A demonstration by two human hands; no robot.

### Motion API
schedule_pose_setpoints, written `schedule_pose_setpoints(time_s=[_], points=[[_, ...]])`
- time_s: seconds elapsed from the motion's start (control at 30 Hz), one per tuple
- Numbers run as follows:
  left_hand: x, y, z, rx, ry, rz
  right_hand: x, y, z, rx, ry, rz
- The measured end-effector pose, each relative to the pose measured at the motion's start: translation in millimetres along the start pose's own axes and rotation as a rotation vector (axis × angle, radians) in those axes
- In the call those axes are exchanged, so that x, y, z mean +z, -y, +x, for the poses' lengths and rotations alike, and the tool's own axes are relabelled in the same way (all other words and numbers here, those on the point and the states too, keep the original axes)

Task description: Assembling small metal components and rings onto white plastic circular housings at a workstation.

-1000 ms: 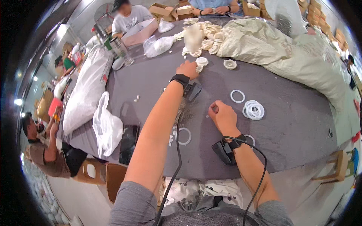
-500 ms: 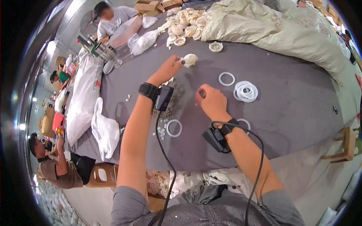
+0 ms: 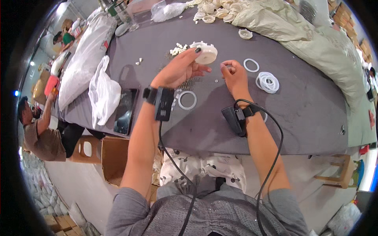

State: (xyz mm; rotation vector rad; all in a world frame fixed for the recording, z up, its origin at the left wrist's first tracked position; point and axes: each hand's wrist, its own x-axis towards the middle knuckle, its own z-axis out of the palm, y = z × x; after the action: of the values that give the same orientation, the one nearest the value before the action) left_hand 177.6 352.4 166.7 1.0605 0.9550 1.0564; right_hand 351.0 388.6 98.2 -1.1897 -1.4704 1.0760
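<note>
Since half a second ago, the left hand comes nearer the body, bringing a white round cap that now shows more of its broad face; the right hand shifts a little forward. Small pale print on the black box at the left wrist is too tiny to read, and red print marks the edge of the long white sack. Left thumb and fingers pinch the cap by its near rim, above the table, while the lower fingers reach out loosely beneath. Right fingers curl in, thumb against index finger; I cannot tell whether something small sits between them. White pellets lie beyond the left hand, and stacked white rings lie right of the right hand.
</note>
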Motion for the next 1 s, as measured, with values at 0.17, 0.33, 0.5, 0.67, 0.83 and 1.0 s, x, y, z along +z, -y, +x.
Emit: schedule_pose_setpoints(time_s=[0.17,0.33,0.5,0.67,0.83,1.0], points=[[0.0,30.6,-75.3,0.258,-0.143,0.23,-0.8,-10.5,3.5,-0.061,0.047,0.019],[-3.9,77.8,-129.3,0.447,-0.167,-0.363,3.8,-10.2,0.4,-0.085,0.076,0.013],[-15.9,85.9,-148.5,0.435,-0.307,-0.285,7.1,0.8,-8.3,-0.201,0.177,-0.034],[-17.6,80.9,-149.2,0.351,-0.262,-0.236,16.2,7.6,-10.1,-0.41,0.192,-0.322],[-27.2,83.2,-151.3,0.386,-0.153,-0.551,38.2,29.4,17.8,-0.538,0.265,-0.417],[-27.8,83.6,-146.3,0.298,-0.228,-0.521,84.8,34.7,66.9,-0.442,0.408,-0.647]])
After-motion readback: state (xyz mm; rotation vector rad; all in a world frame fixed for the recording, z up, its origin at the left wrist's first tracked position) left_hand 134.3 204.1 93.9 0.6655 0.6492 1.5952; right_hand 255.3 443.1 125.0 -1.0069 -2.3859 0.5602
